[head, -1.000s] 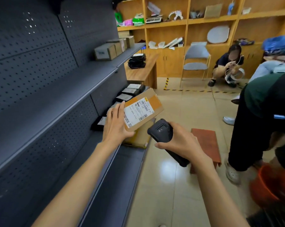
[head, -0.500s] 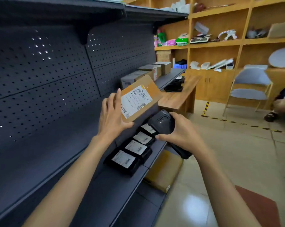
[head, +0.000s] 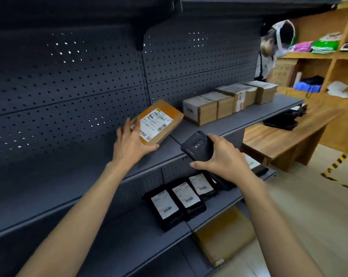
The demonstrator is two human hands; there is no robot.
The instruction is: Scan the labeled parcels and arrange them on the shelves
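A flat brown parcel with a white label lies on the dark middle shelf, against the perforated back panel. My left hand holds its near end, thumb under the front corner and fingers along the left edge. My right hand grips a black handheld scanner just in front of the shelf edge, to the right of the parcel.
Several cardboard boxes stand in a row further right on the same shelf. Three black labelled bags lie on the shelf below, a brown parcel beneath them. A person stands at the shelf's far end, by a wooden table.
My left hand has carried the parcel from mid-air down onto the middle shelf. The view has swung left and up toward the shelving. The scanner stays in my right hand.
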